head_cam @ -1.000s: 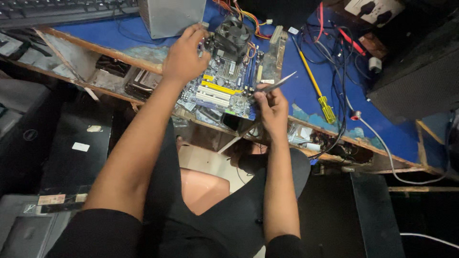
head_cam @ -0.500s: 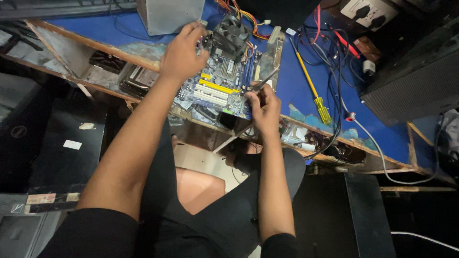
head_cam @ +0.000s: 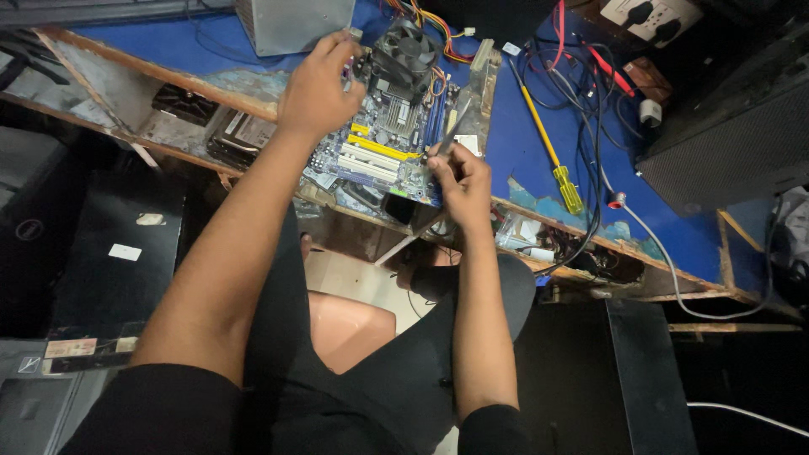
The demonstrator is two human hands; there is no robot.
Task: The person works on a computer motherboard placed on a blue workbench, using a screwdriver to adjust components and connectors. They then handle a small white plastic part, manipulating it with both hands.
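Motherboard (head_cam: 383,152) lies flat at the front edge of the blue surface (head_cam: 522,160), partly overhanging the worn wooden lip, with its white and yellow slots toward me and the black cooler fan (head_cam: 409,52) at its far end. My left hand (head_cam: 318,88) rests on the board's far left corner, fingers curled down over the edge beside the fan; I cannot tell whether they pinch anything there. My right hand (head_cam: 462,181) sits at the board's near right corner, fingers closed around a thin metal tool (head_cam: 455,126) whose shaft angles up and away over the board's right side. What kind of tip it has is too small to tell.

A grey metal box (head_cam: 295,24) stands just beyond my left hand. Coloured wires (head_cam: 430,18) run off from behind the fan. To the right of the board a yellow screwdriver (head_cam: 552,152) lies on the surface, handle toward me, well apart from my right hand. Black cables (head_cam: 590,126) tangle beside it, and a white cable (head_cam: 666,253) trails off the front edge. On a lower shelf under the surface, left of the board, sit two drives (head_cam: 215,122). A dark speaker (head_cam: 725,143) stands at the far right. Below the surface edge, my lap and both forearms fill the lower view.
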